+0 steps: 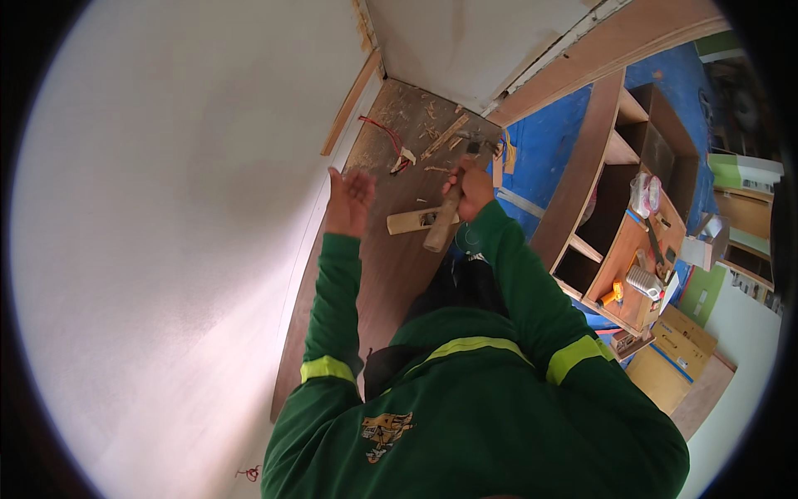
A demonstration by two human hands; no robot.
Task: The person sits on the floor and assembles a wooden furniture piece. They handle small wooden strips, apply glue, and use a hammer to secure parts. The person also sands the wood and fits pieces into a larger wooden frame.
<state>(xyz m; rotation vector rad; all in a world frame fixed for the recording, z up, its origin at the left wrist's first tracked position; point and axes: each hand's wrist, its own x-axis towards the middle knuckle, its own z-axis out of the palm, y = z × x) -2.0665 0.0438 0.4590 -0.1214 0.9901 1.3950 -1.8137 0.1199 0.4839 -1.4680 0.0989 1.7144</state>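
My right hand (475,192) is closed around the wooden handle of a hammer (444,223), whose dark metal head points away from me. My left hand (350,202) is raised beside the white wall, fingers spread, holding nothing. On the brown wood-look floor, between my hands and partly behind the hammer handle, lies a pale wooden hand plane (407,221). Just beyond my left hand are red wires (382,127) with a whitish piece (405,159) at their end.
Wood shavings and a splintered strip (445,136) litter the far floor by the corner. A wooden trim strip (350,103) runs along the left wall (183,208). To the right, a wooden cabinet (573,195) lies on blue sheeting (540,145), bearing tools and a plastic bottle (643,282). Cardboard boxes (673,353) stand nearby.
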